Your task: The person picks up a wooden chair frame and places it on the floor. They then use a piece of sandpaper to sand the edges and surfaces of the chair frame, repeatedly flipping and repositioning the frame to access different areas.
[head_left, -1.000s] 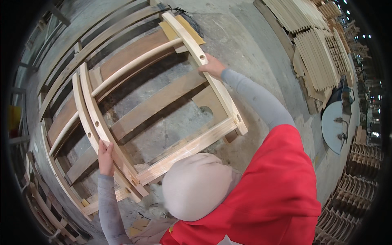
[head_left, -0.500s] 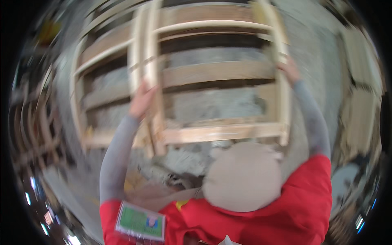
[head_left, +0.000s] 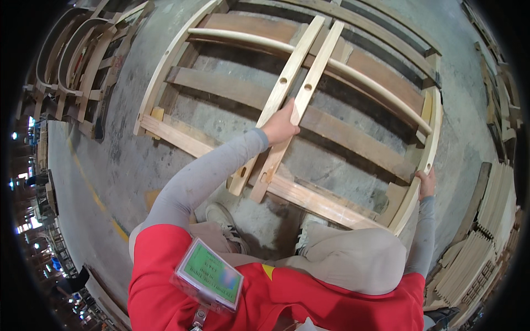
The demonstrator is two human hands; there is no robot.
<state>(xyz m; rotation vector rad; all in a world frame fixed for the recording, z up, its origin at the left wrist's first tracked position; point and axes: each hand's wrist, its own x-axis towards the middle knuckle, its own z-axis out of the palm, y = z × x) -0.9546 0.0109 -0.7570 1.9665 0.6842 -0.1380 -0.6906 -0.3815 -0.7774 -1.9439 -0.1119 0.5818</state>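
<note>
Two pale wooden frames lie side by side over a low rack of brown planks (head_left: 353, 140). Each frame has straight or slightly bowed side rails with holes, joined by a curved crossbar. My left hand (head_left: 280, 126) wraps round the inner side rail of the right wooden frame (head_left: 381, 95), close beside the left wooden frame (head_left: 243, 37). A narrow gap runs between the two inner rails. My right hand (head_left: 426, 183) grips the outer rail of the right frame, near its front corner; its fingertips are partly hidden by the wood.
Curved wooden frames (head_left: 91, 71) stand at the far left. Bundles of wooden slats (head_left: 469, 259) lie at the right, with more timber behind. A yellow line (head_left: 99, 201) crosses the concrete floor. More dark beams (head_left: 386, 36) extend behind the frames. My shoes are at the near edge.
The view has turned, so the frames now appear slanted. Both hands stay on the right frame; my right hand now shows nearer its front corner. The earlier picture is blurred.
</note>
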